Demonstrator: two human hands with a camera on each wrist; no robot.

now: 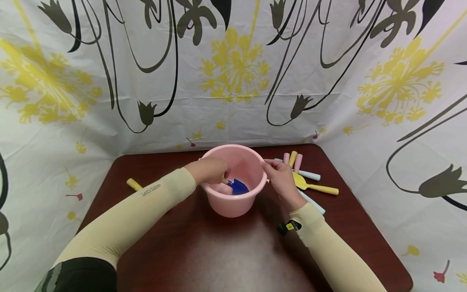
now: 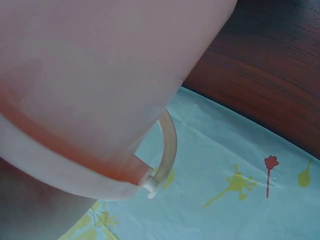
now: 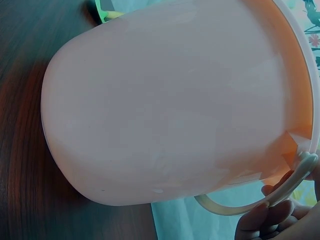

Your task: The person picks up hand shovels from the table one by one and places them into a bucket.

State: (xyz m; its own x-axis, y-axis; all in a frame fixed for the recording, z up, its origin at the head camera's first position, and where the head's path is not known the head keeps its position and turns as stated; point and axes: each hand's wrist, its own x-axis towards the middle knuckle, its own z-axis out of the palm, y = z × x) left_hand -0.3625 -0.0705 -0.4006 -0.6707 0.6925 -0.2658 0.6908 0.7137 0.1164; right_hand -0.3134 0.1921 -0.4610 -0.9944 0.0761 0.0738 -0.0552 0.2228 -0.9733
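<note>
A pink bucket stands upright on the table. My left hand reaches over its rim and pinches the handle end of a small blue toy shovel, whose blade is inside the bucket. In the left wrist view, the bucket wall fills much of the frame and hides the shovel. At the right rim, my right hand grips the bucket's edge by the handle mount. The right wrist view shows its curled fingers at the pale bucket handle.
Right of the bucket lie a yellow toy shovel and several pink, yellow and light blue handles. A yellow handle lies at the left, partly behind my left arm. Patterned white cloth surrounds the dark wooden table.
</note>
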